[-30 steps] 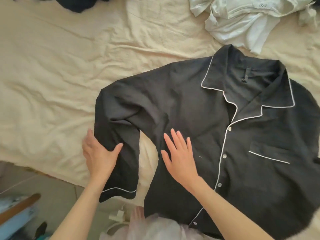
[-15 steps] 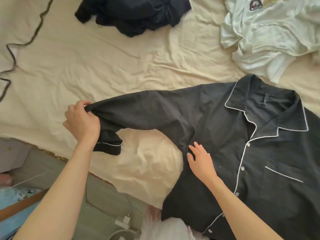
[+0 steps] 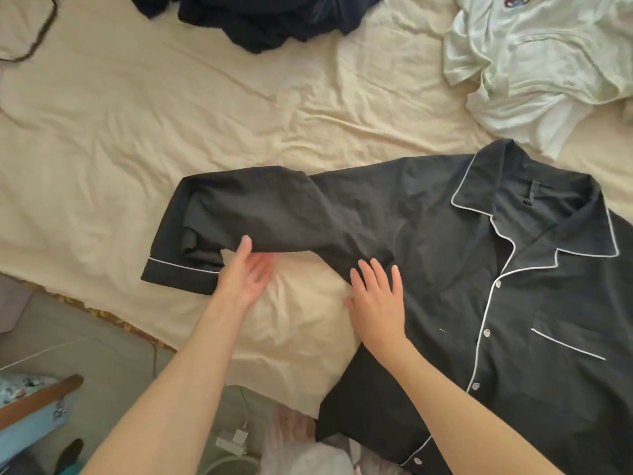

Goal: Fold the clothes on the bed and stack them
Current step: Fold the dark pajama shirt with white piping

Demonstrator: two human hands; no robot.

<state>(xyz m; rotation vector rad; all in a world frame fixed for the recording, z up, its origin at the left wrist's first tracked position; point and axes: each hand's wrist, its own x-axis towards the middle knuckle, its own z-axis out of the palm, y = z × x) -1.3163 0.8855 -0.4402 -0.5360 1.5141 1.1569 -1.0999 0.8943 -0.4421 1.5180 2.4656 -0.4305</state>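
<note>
A black pyjama shirt [image 3: 462, 269] with white piping lies face up on the cream bed sheet [image 3: 137, 132], collar toward the far side. Its sleeve [image 3: 246, 221] stretches out to the left, with the cuff end doubled back under it. My left hand [image 3: 245, 277] is open, palm up, thumb touching the sleeve's lower edge. My right hand [image 3: 376, 299] lies flat, fingers spread, on the shirt near the armpit.
A crumpled dark navy garment [image 3: 267, 18] lies at the far edge of the bed. A pale green and white heap of clothes [image 3: 534, 60] sits at the far right. The bed's near edge drops to a floor [image 3: 85, 354] with a charger and a bag.
My left hand has let go of the sleeve it was lifting; the sleeve now lies laid out leftward on the sheet. My right hand stays pressed near the armpit.
</note>
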